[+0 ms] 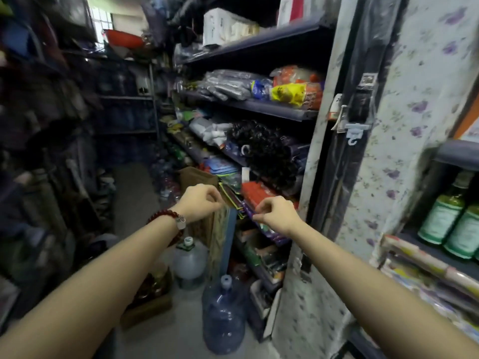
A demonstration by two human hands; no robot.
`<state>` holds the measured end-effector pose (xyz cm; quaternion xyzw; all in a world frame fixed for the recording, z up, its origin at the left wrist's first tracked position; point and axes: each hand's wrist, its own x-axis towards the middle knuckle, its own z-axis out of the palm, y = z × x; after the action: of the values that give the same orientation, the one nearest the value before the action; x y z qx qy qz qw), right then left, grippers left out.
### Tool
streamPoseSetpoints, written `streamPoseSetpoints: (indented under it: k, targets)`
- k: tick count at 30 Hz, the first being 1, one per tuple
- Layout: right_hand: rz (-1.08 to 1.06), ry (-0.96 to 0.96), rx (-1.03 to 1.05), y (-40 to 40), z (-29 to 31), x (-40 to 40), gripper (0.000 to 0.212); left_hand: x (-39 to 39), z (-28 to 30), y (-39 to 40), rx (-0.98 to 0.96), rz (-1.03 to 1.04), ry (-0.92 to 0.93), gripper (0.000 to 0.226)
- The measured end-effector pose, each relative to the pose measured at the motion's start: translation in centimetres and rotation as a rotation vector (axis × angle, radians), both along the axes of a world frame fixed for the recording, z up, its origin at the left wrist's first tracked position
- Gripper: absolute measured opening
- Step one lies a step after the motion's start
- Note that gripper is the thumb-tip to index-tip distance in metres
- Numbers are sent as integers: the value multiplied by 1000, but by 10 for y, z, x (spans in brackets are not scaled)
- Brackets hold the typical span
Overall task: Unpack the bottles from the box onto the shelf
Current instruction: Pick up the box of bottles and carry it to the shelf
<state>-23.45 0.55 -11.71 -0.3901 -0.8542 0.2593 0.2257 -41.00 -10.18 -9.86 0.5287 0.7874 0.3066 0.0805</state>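
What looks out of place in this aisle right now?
Two big water jugs stand on the aisle floor: a blue one and a clear one, beside an open box of bottles. A tall flat panel leans upright against the shelf edge below both hands, left and right. Nothing looks spilled.
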Motion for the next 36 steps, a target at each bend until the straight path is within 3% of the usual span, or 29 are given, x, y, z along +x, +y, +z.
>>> streamPoseSetpoints:
  k: [5,25,36]
  targets:
    - [111,-14,-95,1,-42,-66,12,-50,-39,-11,-40,89,-59,15]
    - [493,-310,-332,102,-205,-343,25,-268,-197,39,-218,543,-342,12]
    - [530,-469,-363,130,-291,-516,22,-443,-275,67,-270,597,-435,19]
